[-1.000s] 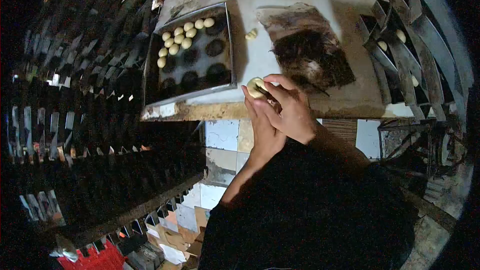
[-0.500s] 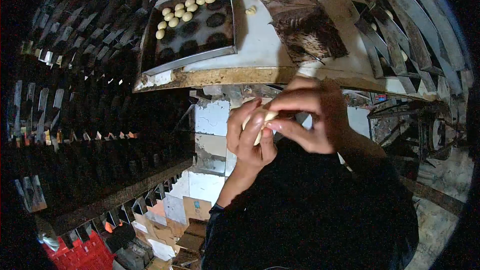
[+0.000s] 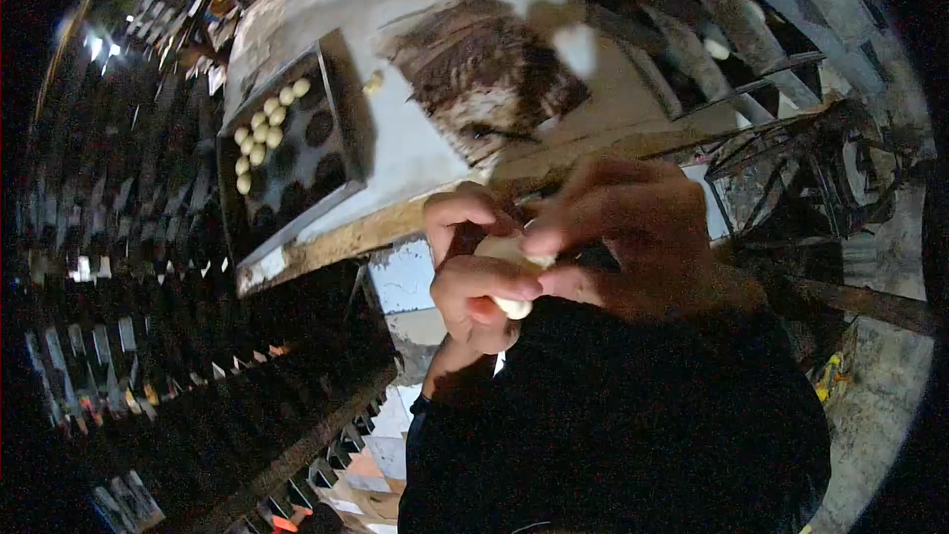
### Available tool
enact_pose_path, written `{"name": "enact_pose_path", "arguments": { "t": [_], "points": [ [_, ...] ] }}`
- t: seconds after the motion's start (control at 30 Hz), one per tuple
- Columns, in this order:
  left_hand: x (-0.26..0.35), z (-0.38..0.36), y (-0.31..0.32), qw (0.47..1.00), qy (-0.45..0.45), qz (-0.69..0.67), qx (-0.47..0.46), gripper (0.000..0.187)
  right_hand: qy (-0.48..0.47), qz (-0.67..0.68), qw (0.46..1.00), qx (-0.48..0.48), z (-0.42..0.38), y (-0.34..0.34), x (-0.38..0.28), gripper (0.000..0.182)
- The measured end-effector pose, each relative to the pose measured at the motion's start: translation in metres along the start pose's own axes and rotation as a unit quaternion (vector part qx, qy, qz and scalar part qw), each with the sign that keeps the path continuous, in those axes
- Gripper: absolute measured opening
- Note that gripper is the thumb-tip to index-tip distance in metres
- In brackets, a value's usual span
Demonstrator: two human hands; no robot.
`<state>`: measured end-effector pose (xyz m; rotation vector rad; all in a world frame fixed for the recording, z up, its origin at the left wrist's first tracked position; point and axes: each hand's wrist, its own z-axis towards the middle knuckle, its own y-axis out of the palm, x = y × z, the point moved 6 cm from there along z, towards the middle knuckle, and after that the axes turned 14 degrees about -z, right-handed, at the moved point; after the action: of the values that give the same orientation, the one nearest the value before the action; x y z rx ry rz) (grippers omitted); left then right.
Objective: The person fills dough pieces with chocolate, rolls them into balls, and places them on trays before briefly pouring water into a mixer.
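A pale piece of dough point(image 3: 504, 255) is held between both hands, in front of the table's edge. My left hand point(image 3: 470, 272) wraps its fingers around it, and a pale rounded end sticks out below. From the right, my right hand point(image 3: 618, 232) pinches the dough with thumb and fingers; it is partly blurred and in shadow. Beyond the hands lies a dark, stained sheet point(image 3: 484, 74) on the table. A dark metal tray point(image 3: 348, 129) at the left holds several pale dough balls point(image 3: 259, 122).
The white table point(image 3: 395, 153) has a worn edge. A small dough scrap point(image 3: 374, 83) lies between tray and sheet. Metal moulds point(image 3: 682, 59) stand at the upper right, some with pale pieces inside. Stacked dark metal racks point(image 3: 129, 198) fill the left side.
The view has turned, so the tray and sheet appear farther left. Both hands still hold the dough, with the left fingers spread a little differently around it.
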<state>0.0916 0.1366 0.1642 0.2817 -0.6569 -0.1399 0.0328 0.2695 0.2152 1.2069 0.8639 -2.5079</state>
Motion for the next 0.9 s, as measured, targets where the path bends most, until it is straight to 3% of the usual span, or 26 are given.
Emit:
{"name": "enact_pose_path", "arguments": {
  "t": [0.1,0.13,0.2,0.3,0.33,0.4,0.43,0.5,0.53,0.6,0.63,0.7,0.8,0.83,0.87,0.9],
  "points": [
    [-0.028,0.046,0.047,0.998,0.045,0.011,0.046,0.030,-0.116,-0.135,0.980,0.090,0.002,-0.054,-0.003,0.024],
    [-0.038,0.056,0.065,0.994,0.052,0.005,0.098,0.040,-0.157,-0.165,0.967,0.110,0.004,-0.072,-0.007,0.025],
    [-0.066,0.075,0.100,0.988,0.072,-0.078,0.111,0.064,-0.210,-0.183,0.950,0.144,0.003,-0.112,-0.003,0.027],
    [-0.102,0.118,0.151,0.991,0.021,-0.131,-0.020,0.088,-0.283,-0.205,0.926,0.145,-0.005,-0.172,0.016,0.029],
    [-0.111,0.129,0.166,0.992,-0.022,-0.112,-0.059,0.081,-0.261,-0.179,0.939,0.132,-0.002,-0.187,0.018,0.030],
    [-0.123,0.164,0.202,0.970,0.076,-0.191,-0.129,0.051,-0.221,-0.186,0.953,0.088,0.003,-0.213,0.022,0.031],
    [-0.115,0.180,0.213,0.966,0.112,-0.145,-0.184,0.035,-0.203,-0.218,0.953,0.060,0.005,-0.226,0.026,0.031],
    [-0.125,0.182,0.210,0.987,0.124,-0.058,-0.087,0.030,-0.165,-0.282,0.945,0.010,0.008,-0.249,0.026,0.033],
    [-0.130,0.187,0.215,0.991,0.091,-0.089,-0.042,0.036,-0.091,-0.350,0.931,0.051,0.008,-0.264,0.009,0.040],
    [-0.133,0.198,0.237,0.991,0.116,-0.063,-0.019,0.029,-0.270,-0.455,0.843,0.098,0.008,-0.271,-0.013,0.041],
    [-0.138,0.204,0.247,0.986,0.117,-0.075,-0.092,0.022,-0.292,-0.499,0.812,0.079,0.010,-0.270,-0.024,0.039],
    [-0.150,0.201,0.266,0.979,0.033,-0.050,-0.197,0.015,-0.342,-0.575,0.742,0.045,0.013,-0.269,-0.043,0.036],
    [-0.158,0.207,0.287,0.956,-0.060,-0.053,-0.283,0.030,-0.361,-0.626,0.688,-0.062,0.025,-0.292,-0.047,0.036],
    [-0.156,0.211,0.293,0.948,-0.087,-0.064,-0.301,0.038,-0.253,-0.518,0.815,-0.048,0.033,-0.317,-0.052,0.027],
    [-0.152,0.216,0.297,0.939,-0.114,-0.073,-0.317,0.047,-0.192,-0.473,0.860,-0.004,0.039,-0.338,-0.058,0.024],
    [-0.146,0.221,0.303,0.928,-0.142,-0.082,-0.334,0.055,-0.141,-0.474,0.867,0.059,0.049,-0.362,-0.064,0.024]
  ]
}}
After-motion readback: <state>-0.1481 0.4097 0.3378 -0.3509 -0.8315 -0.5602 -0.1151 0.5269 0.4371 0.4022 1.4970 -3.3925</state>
